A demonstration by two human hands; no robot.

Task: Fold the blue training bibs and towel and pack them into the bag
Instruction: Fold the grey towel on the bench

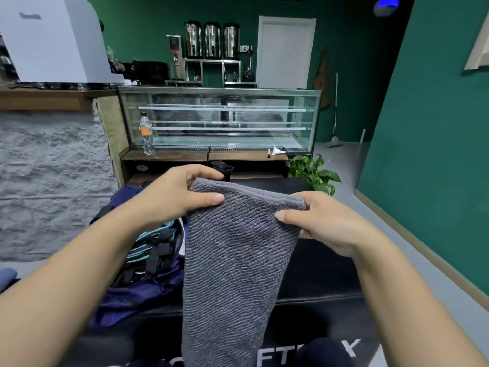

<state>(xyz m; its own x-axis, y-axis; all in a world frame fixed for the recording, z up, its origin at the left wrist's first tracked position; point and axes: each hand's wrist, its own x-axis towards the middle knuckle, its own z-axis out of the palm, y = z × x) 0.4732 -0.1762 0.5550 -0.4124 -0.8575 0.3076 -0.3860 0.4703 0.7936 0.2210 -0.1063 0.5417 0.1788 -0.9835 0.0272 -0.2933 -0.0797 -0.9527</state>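
A grey ribbed towel point(235, 266) hangs in front of me, held up by its top edge. My left hand point(180, 194) pinches the towel's upper left corner between thumb and fingers. My right hand point(317, 221) pinches the upper right corner. The towel drops down past the bottom of the view. To the left, under my left forearm, a dark blue bag point(137, 290) lies open on the black bench point(317, 274). Light blue fabric with black straps point(150, 250) shows inside the bag's opening.
A glass display case point(219, 120) stands ahead with a plastic bottle point(146, 133) on its wooden ledge. A green plant point(315, 173) sits at the bench's far right corner. A grey stone wall is on the left, a green wall on the right.
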